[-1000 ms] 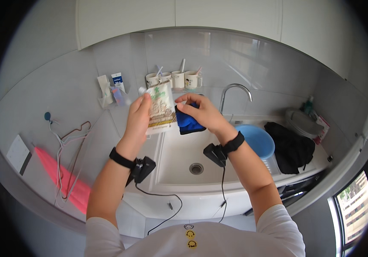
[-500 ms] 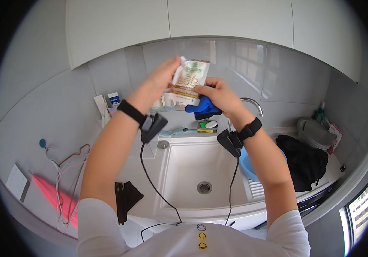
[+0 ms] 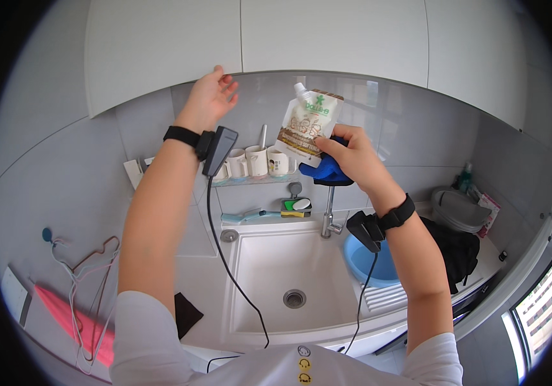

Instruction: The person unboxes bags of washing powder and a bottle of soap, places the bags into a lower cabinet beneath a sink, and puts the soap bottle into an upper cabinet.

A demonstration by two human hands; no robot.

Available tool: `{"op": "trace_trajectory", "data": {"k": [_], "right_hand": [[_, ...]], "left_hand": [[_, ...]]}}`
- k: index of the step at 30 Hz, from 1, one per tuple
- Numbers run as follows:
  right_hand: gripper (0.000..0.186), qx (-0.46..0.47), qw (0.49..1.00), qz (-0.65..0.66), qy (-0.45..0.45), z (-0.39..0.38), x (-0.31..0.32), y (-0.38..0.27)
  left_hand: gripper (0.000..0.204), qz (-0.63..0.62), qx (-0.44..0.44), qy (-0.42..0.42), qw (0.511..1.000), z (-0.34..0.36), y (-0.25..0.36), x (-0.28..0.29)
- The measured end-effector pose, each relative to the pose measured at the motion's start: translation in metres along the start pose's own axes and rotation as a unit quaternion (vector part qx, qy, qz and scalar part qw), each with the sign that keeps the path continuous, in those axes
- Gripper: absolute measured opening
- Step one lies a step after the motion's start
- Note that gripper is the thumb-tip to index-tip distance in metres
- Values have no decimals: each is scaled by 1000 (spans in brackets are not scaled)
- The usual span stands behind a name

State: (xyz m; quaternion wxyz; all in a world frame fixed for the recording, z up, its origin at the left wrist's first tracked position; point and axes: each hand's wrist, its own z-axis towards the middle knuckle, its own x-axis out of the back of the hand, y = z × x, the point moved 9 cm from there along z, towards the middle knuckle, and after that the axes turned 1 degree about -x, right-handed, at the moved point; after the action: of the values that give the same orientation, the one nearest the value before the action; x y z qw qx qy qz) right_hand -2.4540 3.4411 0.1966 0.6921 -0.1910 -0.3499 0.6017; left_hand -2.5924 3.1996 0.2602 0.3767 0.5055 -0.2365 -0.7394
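Note:
My right hand (image 3: 353,154) grips a white and brown spouted pouch (image 3: 305,125), its white cap pointing up. A blue and black cloth item (image 3: 325,172), perhaps a glove, is bunched in the same hand beneath the pouch. My left hand (image 3: 213,96) is raised to the lower edge of the white wall cabinet (image 3: 166,48). Its fingers are apart and hold nothing; whether the fingertips touch the cabinet door I cannot tell. Below the hands is the white sink (image 3: 289,270), with the chrome faucet (image 3: 330,219) partly hidden behind the cloth.
Several white mugs (image 3: 256,162) stand on a wall shelf. Below it hangs a holder with sponges (image 3: 296,206). A blue basin (image 3: 361,260) sits right of the sink, near black fabric (image 3: 456,257) and grey tubs (image 3: 459,209). Hangers (image 3: 92,289) hang at left.
My left hand has let go of the pouch and moved up and left to the cabinet's edge. My right hand has shifted slightly right, keeping the pouch and the blue cloth item.

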Motion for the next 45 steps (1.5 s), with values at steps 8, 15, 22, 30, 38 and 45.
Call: {"op": "trace_trajectory", "data": {"k": [8, 15, 22, 30, 38, 45], "right_hand": [[20, 23, 993, -114, -9, 4, 3, -17], [20, 79, 995, -43, -50, 24, -33, -17], [19, 71, 987, 120, -80, 34, -61, -15], [18, 21, 977, 167, -129, 59, -134, -34], [17, 16, 976, 118, -184, 80, -187, -40], [21, 50, 986, 127, -101, 104, -187, -49]], "left_hand": [[17, -9, -20, -160, 987, -96, 39, -7], [24, -20, -109, -221, 969, -208, 88, -14], [29, 7, -135, -229, 964, -266, 98, -30], [39, 34, -162, -124, 978, -296, 133, 13], [50, 38, -181, -107, 977, -312, 153, 39], [57, 25, -188, -125, 974, -318, 165, 53]]}}
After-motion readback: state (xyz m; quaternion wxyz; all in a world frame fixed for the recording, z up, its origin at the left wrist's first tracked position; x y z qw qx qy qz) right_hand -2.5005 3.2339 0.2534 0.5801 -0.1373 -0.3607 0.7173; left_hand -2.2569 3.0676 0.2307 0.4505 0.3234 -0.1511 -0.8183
